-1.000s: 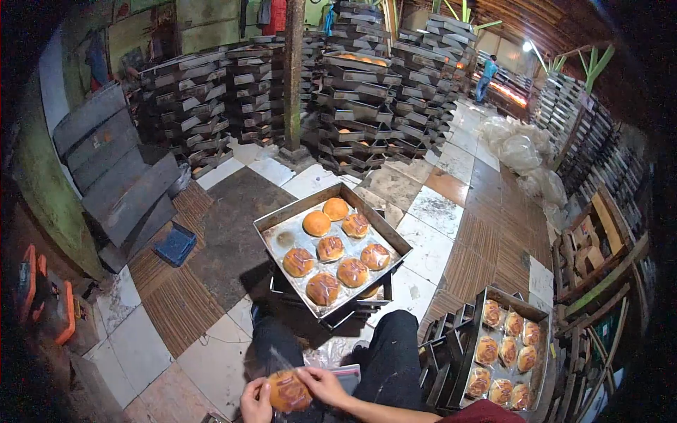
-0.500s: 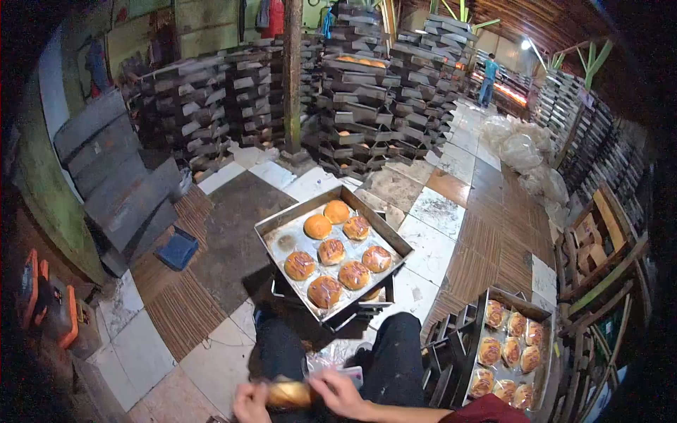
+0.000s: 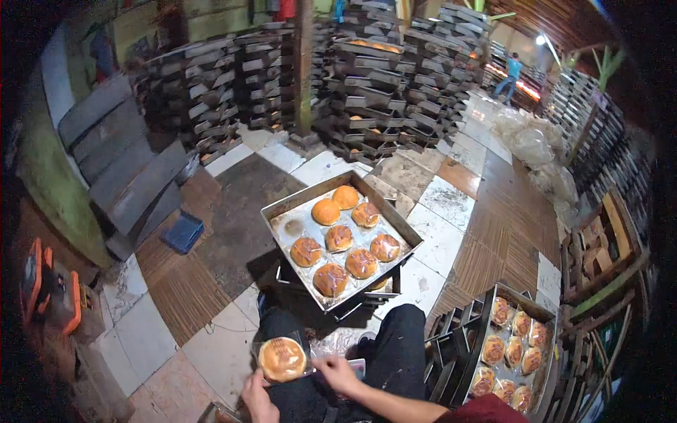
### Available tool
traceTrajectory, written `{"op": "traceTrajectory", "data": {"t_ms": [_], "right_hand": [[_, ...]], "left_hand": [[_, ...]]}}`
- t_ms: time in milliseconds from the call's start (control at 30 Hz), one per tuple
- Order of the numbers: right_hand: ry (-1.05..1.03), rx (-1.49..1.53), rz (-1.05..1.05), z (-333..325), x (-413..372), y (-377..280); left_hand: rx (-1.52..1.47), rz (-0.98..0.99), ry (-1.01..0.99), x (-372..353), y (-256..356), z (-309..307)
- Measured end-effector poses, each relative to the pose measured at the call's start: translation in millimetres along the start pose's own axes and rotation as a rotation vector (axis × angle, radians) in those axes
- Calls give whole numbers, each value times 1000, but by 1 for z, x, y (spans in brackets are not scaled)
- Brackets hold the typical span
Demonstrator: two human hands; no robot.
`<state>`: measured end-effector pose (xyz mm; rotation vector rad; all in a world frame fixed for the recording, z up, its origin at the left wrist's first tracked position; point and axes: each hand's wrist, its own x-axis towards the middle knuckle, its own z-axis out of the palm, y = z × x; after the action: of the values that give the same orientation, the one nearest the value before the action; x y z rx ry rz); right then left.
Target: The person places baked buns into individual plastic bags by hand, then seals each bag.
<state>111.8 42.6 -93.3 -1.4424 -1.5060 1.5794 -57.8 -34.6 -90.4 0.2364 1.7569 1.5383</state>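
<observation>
A round golden bun in a clear plastic bag (image 3: pixel 282 358) is held over my lap, its printed top facing up. My left hand (image 3: pixel 259 400) grips the bag's lower left edge. On the other side, my right hand (image 3: pixel 337 374) pinches the bag's right edge. In front of my knees a metal baking tray (image 3: pixel 293 227) holds several buns; two at the far corner (image 3: pixel 326 211) look plain, while the others look wrapped and printed. A heap of clear plastic bags (image 3: pixel 338 343) lies between my thighs, partly hidden.
On my right, another metal tray (image 3: pixel 474 352) of wrapped buns rests on stacked trays. Tall tray stacks (image 3: pixel 367 92) line the back around a wooden post (image 3: pixel 303 77). A blue bin (image 3: pixel 183 233) sits left on the floor. A person (image 3: pixel 508 76) stands far off.
The bagged bun has turned from edge-on to face up and risen slightly between my hands. My view has shifted a little. The distant person's posture differs.
</observation>
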Motion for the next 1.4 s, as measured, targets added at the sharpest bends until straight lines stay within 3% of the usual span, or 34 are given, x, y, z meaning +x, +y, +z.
{"op": "traceTrajectory", "data": {"t_ms": [33,67,100,133,200,233,267,300,333,400,467,533,567,633,700,733,767,800,833,867,1000,1067,1100,1133,1200,1267,1333,1367,1400], "right_hand": [[184,-144,-182,2,-19,-2],[361,-214,-505,1,-33,-18],[283,-356,-695,-6,-51,-57],[199,-494,-892,-12,-58,-88],[-36,-745,-1021,1,-44,-82],[-316,-704,-826,-5,-14,-95],[-189,-558,-777,-7,7,-89],[-153,-483,-604,-16,24,-105],[-19,-320,-647,-24,44,-116],[-66,-215,-603,-46,92,-159],[273,-316,-556,-54,144,-191],[783,-480,-887,-53,182,-197],[779,-474,-895,-53,179,-194],[663,-365,-887,-51,144,-169],[249,-232,-762,-32,103,-87],[-5,69,-425,-19,86,-21],[-247,-751,-817,-30,42,-21],[-247,-1137,-861,-28,16,29],[-391,-1237,-723,-30,-8,52],[-345,-1245,-749,-32,-23,56],[-551,-1420,-863,-31,-39,45],[-548,-1222,-756,-28,-42,39],[-368,-1201,-634,-28,-45,34],[-202,-1182,-681,-30,-43,16],[-305,-1470,-719,-41,-37,40],[-368,-1423,-739,-37,-47,37],[-702,-1289,-813,-35,-63,25],[-568,-1127,-773,-32,-66,29],[-577,-1128,-776,-28,-59,26]], "left_hand": [[-5,-13,30,-9,-12,-4],[-8,74,40,-19,-23,-11],[-4,165,48,-28,-28,-16],[-292,-355,142,-31,7,-2],[-328,-142,-40,-51,44,8],[-155,-115,129,-60,67,20],[-319,125,189,-64,76,29],[-238,181,220,-55,82,18],[-160,235,250,-47,88,8],[-152,242,252,-48,93,10],[-127,237,240,-56,96,16],[-269,150,89,-63,102,25],[-314,110,98,-63,99,22],[-342,108,94,-61,96,16],[-403,81,69,-60,91,11],[-405,78,66,-58,89,10],[-402,35,30,-56,86,10],[-398,-14,-4,-56,83,11],[-400,-29,-1,-58,80,16],[-373,-54,-94,-60,79,23],[-418,-171,-363,-72,62,49],[-353,-140,-428,-80,62,53],[-330,-121,-423,-81,63,53],[-307,-110,-416,-81,63,53],[-327,-141,-390,-74,51,48],[-421,-257,-346,-67,45,44],[-392,-193,-299,-65,40,36],[-397,-196,-287,-65,39,32],[-393,-195,-272,-63,39,28]]}}
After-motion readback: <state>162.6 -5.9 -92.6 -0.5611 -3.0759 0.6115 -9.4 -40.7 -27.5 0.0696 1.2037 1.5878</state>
